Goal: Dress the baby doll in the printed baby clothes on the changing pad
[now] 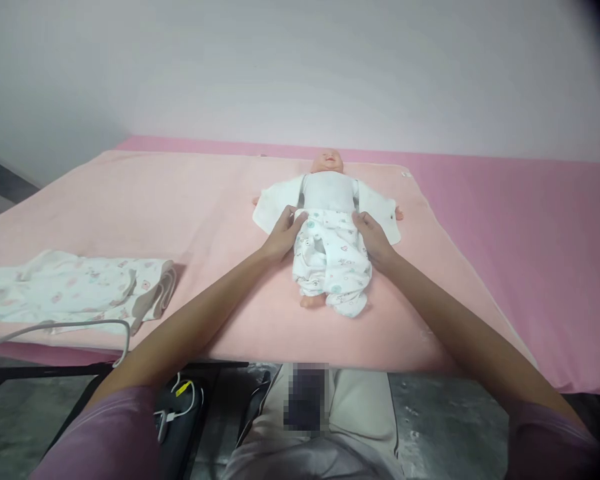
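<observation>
A baby doll lies on its back on the pink mat, head toward the wall. It has on a white top with its sides spread out under the arms, and white printed pants. My left hand grips the waistband at its left side, thumb on top. At the right side of the waistband, my right hand pinches the cloth. One bare foot shows below the left pant leg; the other leg's end is covered by bunched cloth.
Folded printed cloth lies on the mat at the left. A white cable crosses the near left edge. Beyond the mat is darker pink bedding, with a pale wall behind.
</observation>
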`<state>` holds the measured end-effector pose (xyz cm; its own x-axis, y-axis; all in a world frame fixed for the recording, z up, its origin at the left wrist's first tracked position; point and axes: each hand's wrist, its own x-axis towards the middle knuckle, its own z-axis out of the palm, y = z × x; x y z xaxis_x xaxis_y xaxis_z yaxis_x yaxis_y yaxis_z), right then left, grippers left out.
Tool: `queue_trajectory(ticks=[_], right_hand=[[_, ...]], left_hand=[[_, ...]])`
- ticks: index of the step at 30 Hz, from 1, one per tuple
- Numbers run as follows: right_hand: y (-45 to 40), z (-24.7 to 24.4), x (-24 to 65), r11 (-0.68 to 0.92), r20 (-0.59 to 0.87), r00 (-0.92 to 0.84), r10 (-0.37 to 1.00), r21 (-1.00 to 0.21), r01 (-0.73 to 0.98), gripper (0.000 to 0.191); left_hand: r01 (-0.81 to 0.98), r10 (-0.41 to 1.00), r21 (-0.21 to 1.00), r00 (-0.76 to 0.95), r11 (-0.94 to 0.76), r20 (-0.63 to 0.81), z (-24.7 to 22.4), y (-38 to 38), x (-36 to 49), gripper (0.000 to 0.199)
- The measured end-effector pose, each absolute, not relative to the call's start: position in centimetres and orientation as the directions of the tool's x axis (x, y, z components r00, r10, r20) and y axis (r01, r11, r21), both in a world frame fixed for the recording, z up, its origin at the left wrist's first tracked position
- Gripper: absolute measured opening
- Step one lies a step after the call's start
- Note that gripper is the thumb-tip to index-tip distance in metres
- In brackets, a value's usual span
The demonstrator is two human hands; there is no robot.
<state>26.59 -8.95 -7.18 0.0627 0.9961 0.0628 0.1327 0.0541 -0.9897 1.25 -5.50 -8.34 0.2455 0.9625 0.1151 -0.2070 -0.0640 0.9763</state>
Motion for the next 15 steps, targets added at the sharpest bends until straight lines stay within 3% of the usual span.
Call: queue_trajectory(ticks=[2, 4, 8, 10, 13, 15], right_hand=[[-9.1, -6.6, 26.8, 0.071, 0.074, 0.031, 0.997, -0.993, 0.091, 0.079], [-8.9, -5.0, 27.4, 0.117, 0.116, -0.014, 0.993, -0.978, 0.176, 0.080], [-7.4, -1.4, 28.9, 0.288, 0.224, -0.193, 0.955, -0.854, 0.433, 0.074], [-6.0, -0.5, 29.0, 0.371, 0.270, -0.272, 0.924, -0.807, 0.460, 0.068], [-3.9, -1.4, 28.3, 0.344, 0.335, -0.101, 0.937, -0.834, 0.432, 0.066], [-3.0, -3.2, 27.8, 0.205, 0.263, 0.094, 0.960, -0.893, 0.400, 0.070]], left_hand=[[-0.266, 0.965, 0.964, 0.248, -0.020, 0.088, -7.9, -5.7, 1.7, 0.071], [-0.250, 0.963, 0.968, 0.253, -0.029, 0.094, -6.8, -5.5, 1.5, 0.072], [-0.054, 0.930, 0.984, 0.322, -0.171, 0.179, -4.1, -3.5, -0.1, 0.068], [0.031, 0.907, 0.969, 0.360, -0.247, 0.219, -3.2, -2.0, -0.5, 0.061], [0.043, 0.926, 0.958, 0.269, -0.284, 0.263, -3.4, -0.4, 0.0, 0.053], [0.026, 0.962, 0.971, 0.147, -0.237, 0.230, -4.5, -0.2, 0.7, 0.054]])
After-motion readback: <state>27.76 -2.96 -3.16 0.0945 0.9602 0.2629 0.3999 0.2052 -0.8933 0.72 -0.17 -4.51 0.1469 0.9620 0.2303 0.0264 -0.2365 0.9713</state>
